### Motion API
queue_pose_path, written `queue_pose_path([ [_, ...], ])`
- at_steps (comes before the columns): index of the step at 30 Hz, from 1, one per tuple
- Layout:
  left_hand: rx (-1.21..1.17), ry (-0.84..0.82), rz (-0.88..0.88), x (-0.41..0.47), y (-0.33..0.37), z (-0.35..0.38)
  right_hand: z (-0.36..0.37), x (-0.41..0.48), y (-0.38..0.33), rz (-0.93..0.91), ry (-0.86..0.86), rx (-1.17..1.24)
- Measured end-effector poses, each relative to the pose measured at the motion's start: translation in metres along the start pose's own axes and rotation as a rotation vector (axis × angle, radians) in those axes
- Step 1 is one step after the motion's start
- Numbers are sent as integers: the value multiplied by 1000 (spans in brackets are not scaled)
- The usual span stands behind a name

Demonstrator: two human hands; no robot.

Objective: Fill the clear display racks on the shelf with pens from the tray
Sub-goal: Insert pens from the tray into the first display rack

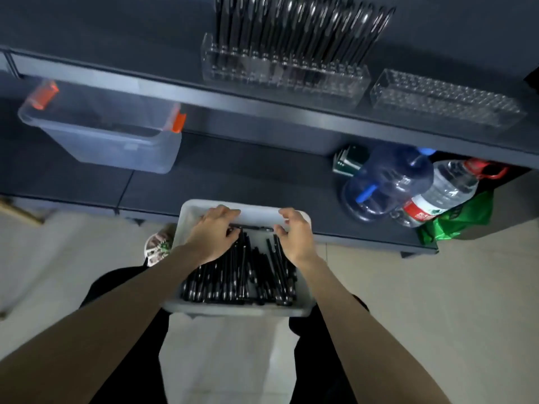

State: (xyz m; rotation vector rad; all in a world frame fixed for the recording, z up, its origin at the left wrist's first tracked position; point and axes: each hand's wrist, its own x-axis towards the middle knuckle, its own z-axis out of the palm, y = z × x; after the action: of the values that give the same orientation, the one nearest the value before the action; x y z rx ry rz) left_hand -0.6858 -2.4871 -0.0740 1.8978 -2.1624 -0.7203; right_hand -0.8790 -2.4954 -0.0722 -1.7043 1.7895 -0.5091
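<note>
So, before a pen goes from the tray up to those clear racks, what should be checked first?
1. Pens available in the tray: ok, a heap of black pens lies in it.
2. Free slots: ok, the right rack looks empty; the left rack holds many pens.
3. One pen singled out: ok, a crosswise pen lies between the left-hand grip and the right-hand grip.
4. That pen firmly held: cannot tell, the fingers hide its ends.
5. Tray steady: cannot tell, what bears it is hidden underneath.
</note>
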Motion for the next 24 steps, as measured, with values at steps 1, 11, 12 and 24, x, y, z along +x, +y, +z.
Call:
queue_pose_path([
  [1,-23,-34,-19,-6,-7,14,13,-8,9,31,-52,-4],
  [11,79,-255,-145,-42,-45,107,98,-42,66,253,-384,-234],
  [12,92,-243,-145,-42,-46,111,101,-40,68,247,-375,-266],
  [24,88,-204,-147,-41,-51,120,102,-23,67,298,-296,-147],
])
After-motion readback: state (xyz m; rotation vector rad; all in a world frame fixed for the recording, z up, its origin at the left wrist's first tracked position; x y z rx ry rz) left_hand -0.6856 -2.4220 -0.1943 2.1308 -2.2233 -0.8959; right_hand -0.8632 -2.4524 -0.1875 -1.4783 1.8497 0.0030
